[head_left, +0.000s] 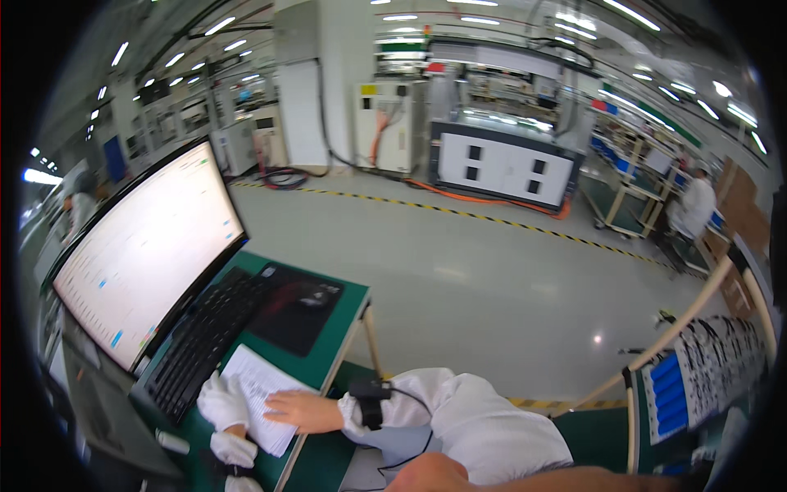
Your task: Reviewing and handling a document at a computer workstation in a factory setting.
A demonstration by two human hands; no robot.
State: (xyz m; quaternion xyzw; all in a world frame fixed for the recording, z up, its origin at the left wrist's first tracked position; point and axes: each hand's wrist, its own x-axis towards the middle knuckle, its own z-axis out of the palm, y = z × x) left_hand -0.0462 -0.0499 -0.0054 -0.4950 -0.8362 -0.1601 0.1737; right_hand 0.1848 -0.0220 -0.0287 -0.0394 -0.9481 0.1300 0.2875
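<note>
A stack of printed white paper sheets [261, 389] lies on the green desk, in front of the keyboard. My left hand [221, 402], in a white glove, rests along the stack's left edge with its fingers stretched forward. My bare right hand [303, 411] lies flat on the right side of the sheets, fingers spread, with a white sleeve and a black band at the wrist. Neither hand appears to grip anything.
A large lit monitor [152, 254] stands at the left behind a black keyboard [205, 340]. A mouse [314, 295] sits on a black mouse pad [295, 316]. To the right is a rack [709, 369] with blue parts. A person in white [695, 205] is at the far right.
</note>
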